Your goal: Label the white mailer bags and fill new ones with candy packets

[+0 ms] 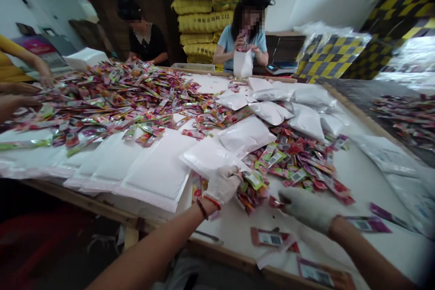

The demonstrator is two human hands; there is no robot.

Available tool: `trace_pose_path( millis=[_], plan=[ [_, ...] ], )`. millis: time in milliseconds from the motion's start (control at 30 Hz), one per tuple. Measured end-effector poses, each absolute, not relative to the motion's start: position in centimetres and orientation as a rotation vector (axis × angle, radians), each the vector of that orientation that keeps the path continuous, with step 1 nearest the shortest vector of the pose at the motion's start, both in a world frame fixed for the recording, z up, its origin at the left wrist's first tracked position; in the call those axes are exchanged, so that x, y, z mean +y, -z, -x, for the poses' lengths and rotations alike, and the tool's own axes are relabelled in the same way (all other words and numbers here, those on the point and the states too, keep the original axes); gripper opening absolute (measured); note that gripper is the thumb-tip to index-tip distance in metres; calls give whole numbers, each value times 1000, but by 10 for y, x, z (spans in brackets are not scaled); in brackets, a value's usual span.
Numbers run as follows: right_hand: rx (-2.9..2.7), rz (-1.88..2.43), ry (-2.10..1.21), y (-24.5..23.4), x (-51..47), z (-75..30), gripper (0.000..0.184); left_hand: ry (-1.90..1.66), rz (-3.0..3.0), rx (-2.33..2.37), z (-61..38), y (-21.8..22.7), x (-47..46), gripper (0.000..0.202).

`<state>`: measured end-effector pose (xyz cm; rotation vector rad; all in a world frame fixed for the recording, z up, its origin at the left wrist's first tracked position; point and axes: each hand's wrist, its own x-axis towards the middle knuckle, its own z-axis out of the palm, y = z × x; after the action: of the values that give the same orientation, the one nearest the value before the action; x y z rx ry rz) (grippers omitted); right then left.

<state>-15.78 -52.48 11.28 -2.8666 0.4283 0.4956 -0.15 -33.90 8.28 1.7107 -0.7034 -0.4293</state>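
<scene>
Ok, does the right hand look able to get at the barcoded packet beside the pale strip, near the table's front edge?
Probably yes: the right hand is close by, and the packet lies apart from the heap. Only the pale strip, at its right end, might get in the way.

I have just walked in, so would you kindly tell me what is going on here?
The person's gloved left hand is at the left side of a pile of small colourful packets; the gloved right hand is at its near edge. Whether either grips anything is unclear. Plump white packages lie just beyond, and white envelopes overlap to the left. Across the table, a co-worker in light blue has both hands at an upright white bag.
</scene>
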Motion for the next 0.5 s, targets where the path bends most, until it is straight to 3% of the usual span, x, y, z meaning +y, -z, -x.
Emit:
trace_pose_path(
  millis=[67,167,367,500],
  plan=[
    [400,2664,-527,-132,-528,163,13,307,-1841,-827,7,-75,-339,23],
    [289,2556,-268,-142,-511,151,24,209,-1912,-899,11,-72,-340,24],
    [258,2934,296,-103,-449,97,18,301,-1814,-718,14,-68,-345,19],
    [310,2635,661,-92,-463,117,24,448,-1617,-542,15,-66,-345,17]
  ],
)
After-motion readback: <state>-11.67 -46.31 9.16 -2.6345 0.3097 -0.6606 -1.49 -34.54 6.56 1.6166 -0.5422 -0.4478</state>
